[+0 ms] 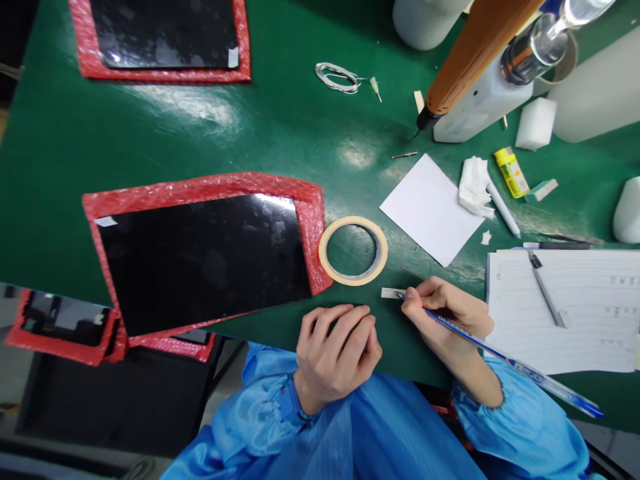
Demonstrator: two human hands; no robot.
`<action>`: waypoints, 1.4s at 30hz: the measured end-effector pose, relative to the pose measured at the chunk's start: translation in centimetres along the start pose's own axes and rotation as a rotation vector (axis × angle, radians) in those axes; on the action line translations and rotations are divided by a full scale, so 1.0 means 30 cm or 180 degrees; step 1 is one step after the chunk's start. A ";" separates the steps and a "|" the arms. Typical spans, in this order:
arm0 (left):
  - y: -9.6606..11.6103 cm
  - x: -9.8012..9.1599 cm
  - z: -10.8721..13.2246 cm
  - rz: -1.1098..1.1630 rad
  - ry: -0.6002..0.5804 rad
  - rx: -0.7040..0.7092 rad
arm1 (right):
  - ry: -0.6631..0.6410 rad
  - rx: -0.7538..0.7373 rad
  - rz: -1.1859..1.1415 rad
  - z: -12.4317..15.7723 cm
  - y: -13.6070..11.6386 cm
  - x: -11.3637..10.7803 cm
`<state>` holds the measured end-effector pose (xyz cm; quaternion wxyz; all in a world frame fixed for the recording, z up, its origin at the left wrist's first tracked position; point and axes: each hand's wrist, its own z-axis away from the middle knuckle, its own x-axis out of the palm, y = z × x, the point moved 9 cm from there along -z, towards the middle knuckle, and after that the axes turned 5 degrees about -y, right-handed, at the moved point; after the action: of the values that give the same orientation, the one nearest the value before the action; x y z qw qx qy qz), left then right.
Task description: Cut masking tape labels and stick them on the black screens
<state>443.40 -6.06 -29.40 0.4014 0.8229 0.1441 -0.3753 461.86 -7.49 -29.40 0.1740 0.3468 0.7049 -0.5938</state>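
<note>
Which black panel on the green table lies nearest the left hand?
The lower panel, beside the tape roll, its white label at upper left; the upper panel lies farther from the left hand, labelled at lower right.

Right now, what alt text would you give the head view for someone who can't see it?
A person's right hand has a blue pen in its grip, the tip at a small pale strip; the left hand rests on the green table. A tape roll lies beside a black panel on red bubble wrap.
</note>
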 end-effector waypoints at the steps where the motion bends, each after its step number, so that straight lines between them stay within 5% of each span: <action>1: 0.000 -0.001 0.000 -0.0002 0.0004 0.0003 | -0.0006 -0.0001 0.0000 0.000 -0.001 0.000; 33: 0.002 -0.001 -0.006 -0.0006 0.0012 0.0003 | 0.0029 0.0420 -0.0087 0.008 0.012 -0.004; 42: 0.004 0.000 -0.005 0.0030 0.0045 0.0018 | 0.0939 0.0245 -0.0625 0.032 0.053 -0.100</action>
<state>443.53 -6.02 -29.27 0.3998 0.8274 0.1421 -0.3680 464.90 -9.17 -28.80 -0.0035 0.3661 0.7299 -0.5772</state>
